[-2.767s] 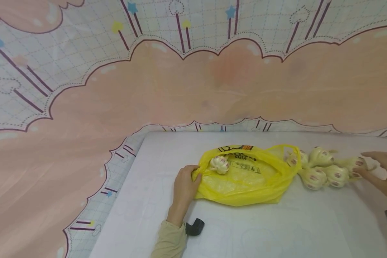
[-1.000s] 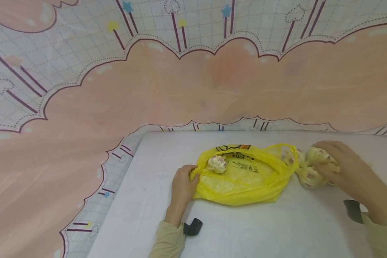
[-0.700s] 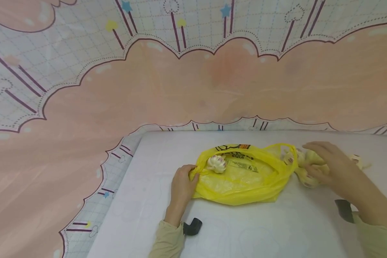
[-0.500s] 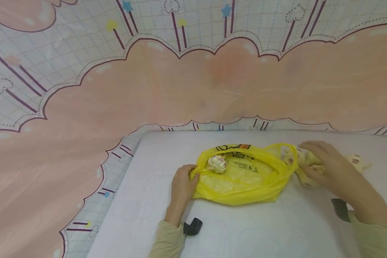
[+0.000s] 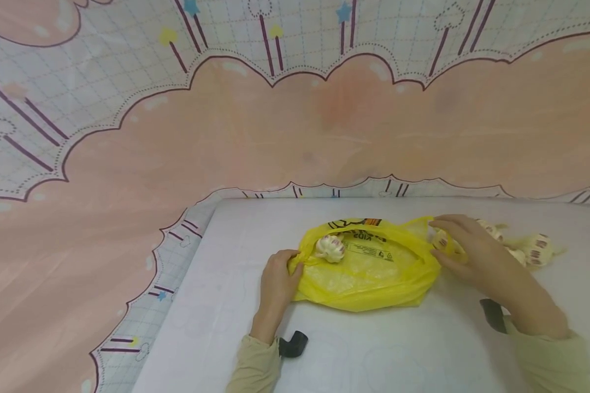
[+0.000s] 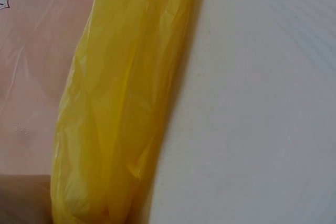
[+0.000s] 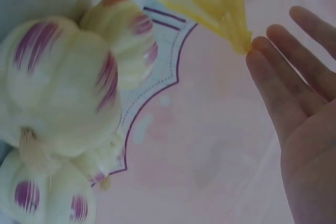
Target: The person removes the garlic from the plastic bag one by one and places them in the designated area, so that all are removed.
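Note:
A yellow plastic bag (image 5: 369,295) lies on the table with its mouth facing up. One garlic bulb (image 5: 330,248) sits inside, near the left end. My left hand (image 5: 277,281) pinches the bag's left edge between thumb and fingers. My right hand (image 5: 487,265) reaches to the bag's right handle, its thumb and fingers apart. In the right wrist view, the fingers (image 7: 275,98) are straight, and a fingertip touches or nearly touches the tip of the yellow plastic. Several garlic bulbs (image 5: 538,250) lie behind and beside the right hand, partly hidden by it.
The white table (image 5: 373,349) carries the bag and the garlic. Behind and to the left hangs a pink and white patterned cloth (image 5: 295,136). Black wrist devices (image 5: 295,345) stick out beside both cuffs.
My right hand has come in from the far right, passed over the garlic bulbs and moved left to the bag's right handle. The left hand keeps its hold on the bag.

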Demonstrator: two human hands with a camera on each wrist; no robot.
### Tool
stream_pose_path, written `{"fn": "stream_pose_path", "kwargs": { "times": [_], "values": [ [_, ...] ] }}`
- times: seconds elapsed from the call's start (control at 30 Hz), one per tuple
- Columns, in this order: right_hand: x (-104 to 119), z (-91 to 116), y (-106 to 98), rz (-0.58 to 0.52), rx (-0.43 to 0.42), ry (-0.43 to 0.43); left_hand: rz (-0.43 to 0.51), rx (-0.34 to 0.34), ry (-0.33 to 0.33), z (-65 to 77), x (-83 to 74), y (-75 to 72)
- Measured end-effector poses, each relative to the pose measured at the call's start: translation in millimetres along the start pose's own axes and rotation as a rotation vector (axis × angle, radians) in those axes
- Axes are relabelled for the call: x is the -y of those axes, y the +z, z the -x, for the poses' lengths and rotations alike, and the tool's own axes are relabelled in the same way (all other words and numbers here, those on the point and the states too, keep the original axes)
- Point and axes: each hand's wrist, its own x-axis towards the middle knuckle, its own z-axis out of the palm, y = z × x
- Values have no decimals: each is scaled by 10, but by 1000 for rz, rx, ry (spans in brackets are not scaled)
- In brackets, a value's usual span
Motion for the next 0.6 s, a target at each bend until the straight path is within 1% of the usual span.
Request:
{"fn": "stream_pose_path", "kwargs": {
  "times": [0.3,0.47,0.6],
  "values": [
    [103,-69,48,32,19,-45,-3,-9,17,-3,-13,-21],
    [134,-100,53,45,6,-80,2,-6,13,-4,-2,-11],
    [172,-123,62,48,33,-70,2,-4,4,-8,9,2]
  ]
}}
